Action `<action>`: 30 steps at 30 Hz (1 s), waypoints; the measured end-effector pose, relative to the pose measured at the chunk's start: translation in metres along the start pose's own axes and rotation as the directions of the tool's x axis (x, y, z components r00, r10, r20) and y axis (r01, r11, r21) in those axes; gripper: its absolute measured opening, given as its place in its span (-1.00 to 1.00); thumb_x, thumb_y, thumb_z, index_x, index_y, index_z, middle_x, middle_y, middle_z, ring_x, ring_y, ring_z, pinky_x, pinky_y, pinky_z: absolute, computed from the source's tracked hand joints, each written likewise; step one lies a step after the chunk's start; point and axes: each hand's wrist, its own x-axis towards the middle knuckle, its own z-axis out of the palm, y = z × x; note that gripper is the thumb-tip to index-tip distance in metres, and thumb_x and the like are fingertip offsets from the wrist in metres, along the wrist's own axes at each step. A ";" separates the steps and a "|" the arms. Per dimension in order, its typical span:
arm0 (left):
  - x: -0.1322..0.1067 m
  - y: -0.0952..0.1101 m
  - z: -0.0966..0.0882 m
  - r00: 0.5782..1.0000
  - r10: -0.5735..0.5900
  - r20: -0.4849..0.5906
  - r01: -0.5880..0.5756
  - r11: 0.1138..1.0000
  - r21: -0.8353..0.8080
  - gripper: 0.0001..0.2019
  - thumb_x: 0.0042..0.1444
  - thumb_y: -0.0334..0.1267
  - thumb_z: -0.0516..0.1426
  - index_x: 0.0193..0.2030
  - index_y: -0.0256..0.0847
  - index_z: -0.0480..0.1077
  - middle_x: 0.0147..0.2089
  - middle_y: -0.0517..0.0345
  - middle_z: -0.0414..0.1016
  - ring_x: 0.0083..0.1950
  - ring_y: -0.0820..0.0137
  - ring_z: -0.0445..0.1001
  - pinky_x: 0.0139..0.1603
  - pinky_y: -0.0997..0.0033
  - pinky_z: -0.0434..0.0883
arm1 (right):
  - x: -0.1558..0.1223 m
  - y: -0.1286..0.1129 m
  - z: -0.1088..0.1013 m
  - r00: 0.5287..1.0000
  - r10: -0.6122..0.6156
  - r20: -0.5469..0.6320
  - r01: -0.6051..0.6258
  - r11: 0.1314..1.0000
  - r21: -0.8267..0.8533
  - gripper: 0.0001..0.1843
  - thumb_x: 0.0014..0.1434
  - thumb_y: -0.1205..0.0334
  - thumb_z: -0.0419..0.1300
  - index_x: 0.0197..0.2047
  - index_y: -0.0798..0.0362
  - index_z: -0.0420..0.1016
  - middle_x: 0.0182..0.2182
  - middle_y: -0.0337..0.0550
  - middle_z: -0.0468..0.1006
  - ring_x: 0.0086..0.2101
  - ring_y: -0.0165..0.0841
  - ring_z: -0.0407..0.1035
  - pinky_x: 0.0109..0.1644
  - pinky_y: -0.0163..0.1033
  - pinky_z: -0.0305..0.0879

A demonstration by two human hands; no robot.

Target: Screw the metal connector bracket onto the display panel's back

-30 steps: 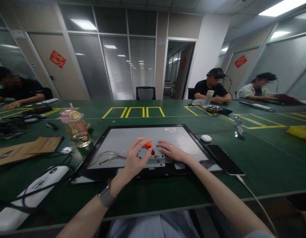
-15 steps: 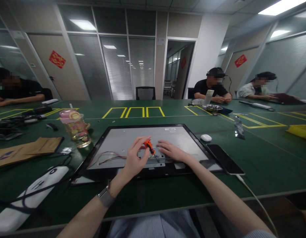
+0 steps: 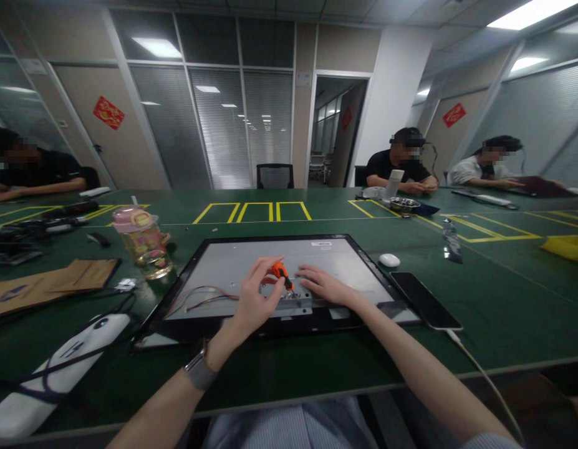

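Observation:
A black-framed display panel [image 3: 232,257] lies face down on the green table [image 3: 317,355], its grey metal back up. My left hand [image 3: 252,300] pinches the orange handle of a small screwdriver [image 3: 282,274], whose tip points down at a small metal bracket [image 3: 289,304] near the panel's front edge. My right hand [image 3: 322,284] rests flat on the panel beside the bracket, fingers stretched toward the screwdriver. Thin red and brown wires [image 3: 202,298] run left from the bracket.
A pink-lidded bottle [image 3: 143,242], brown paper [image 3: 50,282] and a white device with black cables [image 3: 59,362] lie left. A black phone [image 3: 424,300] with its white cable and a white earbud case [image 3: 389,260] lie right. Three other people sit at the table's far sides.
My left hand has shifted its fingers on the screwdriver handle, which tilts slightly differently. My right hand stays put on the panel.

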 end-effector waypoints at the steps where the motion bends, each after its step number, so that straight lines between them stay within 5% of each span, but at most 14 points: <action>1: 0.000 0.000 0.000 1.000 0.005 -0.004 -0.005 1.000 0.003 -0.67 0.10 -0.38 0.07 0.04 -0.19 0.28 -0.09 0.05 0.28 -0.17 0.44 0.40 -0.29 0.50 0.49 | 0.000 0.000 0.000 1.000 -0.007 0.000 0.007 1.000 -0.001 -0.42 0.24 -0.10 -0.17 0.14 0.09 0.28 0.20 0.03 0.19 0.18 -0.21 0.06 0.26 -0.09 -0.05; 19: 0.002 -0.001 -0.002 0.998 -0.011 0.059 0.011 1.000 -0.002 -0.63 0.09 -0.39 0.06 0.08 -0.16 0.27 -0.10 0.07 0.28 -0.17 0.43 0.41 -0.29 0.48 0.51 | 0.000 0.000 0.000 1.000 0.002 -0.007 -0.002 1.000 0.005 -0.44 0.24 -0.09 -0.17 0.13 0.04 0.28 0.20 -0.01 0.20 0.19 -0.21 0.05 0.25 -0.08 -0.05; 30: 0.002 -0.005 0.000 0.999 -0.043 0.000 0.043 0.999 0.026 -0.64 0.08 -0.35 0.09 0.05 -0.15 0.26 -0.12 0.07 0.27 -0.19 0.43 0.41 -0.31 0.45 0.53 | 0.001 0.000 0.001 1.000 0.013 -0.015 -0.013 1.000 0.016 -0.44 0.23 -0.10 -0.15 0.12 0.05 0.30 0.19 -0.01 0.22 0.19 -0.19 0.06 0.25 -0.04 -0.04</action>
